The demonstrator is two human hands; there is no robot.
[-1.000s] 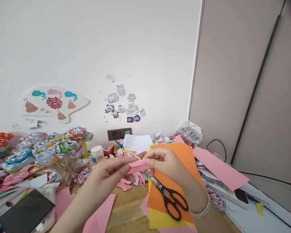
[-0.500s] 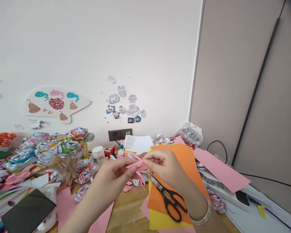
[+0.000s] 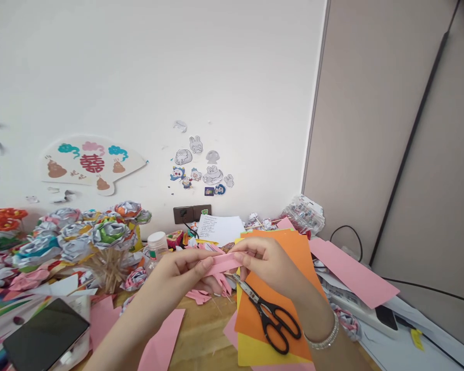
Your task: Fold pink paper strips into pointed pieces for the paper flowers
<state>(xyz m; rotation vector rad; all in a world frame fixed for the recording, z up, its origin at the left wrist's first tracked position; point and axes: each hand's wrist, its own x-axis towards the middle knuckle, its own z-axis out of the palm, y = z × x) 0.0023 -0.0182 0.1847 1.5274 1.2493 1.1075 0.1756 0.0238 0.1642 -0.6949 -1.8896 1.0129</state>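
A narrow folded strip of pink paper (image 3: 225, 263) is stretched between my two hands above the table. My left hand (image 3: 189, 270) pinches its left end, thumb on top and fingers behind. At the other end, my right hand (image 3: 261, 260) grips the strip between thumb and fingers; a sparkly bracelet circles that wrist. Black-handled scissors (image 3: 270, 314) lie just below my right hand, on orange paper (image 3: 290, 257) with yellow paper (image 3: 255, 350) under it. Behind and below my left hand are pink paper scraps (image 3: 199, 296).
Paper flowers on sticks (image 3: 110, 234) crowd the left, beside a clear jar (image 3: 156, 245). A black phone (image 3: 46, 335) lies front left. Pink sheets (image 3: 355, 273) rest over a power strip (image 3: 365, 306) at right. A written note (image 3: 221, 229) stands by the wall.
My left hand has turned slightly and its thumb has shifted along the strip, so a flatter, wider stretch of pink paper shows. Both hands keep hold; the view has shifted slightly.
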